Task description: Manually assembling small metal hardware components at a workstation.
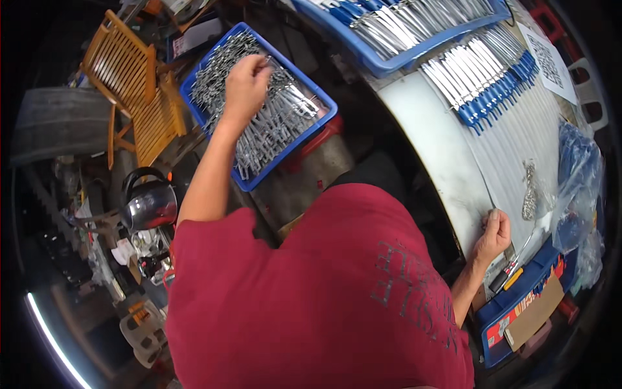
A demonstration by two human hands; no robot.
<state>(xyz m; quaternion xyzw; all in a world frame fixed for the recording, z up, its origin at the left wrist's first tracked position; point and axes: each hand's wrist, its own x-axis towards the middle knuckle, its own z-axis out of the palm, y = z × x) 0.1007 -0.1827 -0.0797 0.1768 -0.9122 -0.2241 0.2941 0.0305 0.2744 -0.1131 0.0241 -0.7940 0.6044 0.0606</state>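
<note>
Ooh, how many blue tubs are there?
3 that I see: one tub beneath the left hand, a second tub of silvery rods at the upper right, and a third tub with cardboard at the lower right. Others may be hidden.

Blue bin (293,146), metal pcs (264,137) prob. grey; maroon tee (291,292).

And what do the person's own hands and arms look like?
Left hand and right hand are bare; no gloves or watches show. Forearms are uncovered, below a dark red short-sleeved shirt bearing a dark print.
</note>
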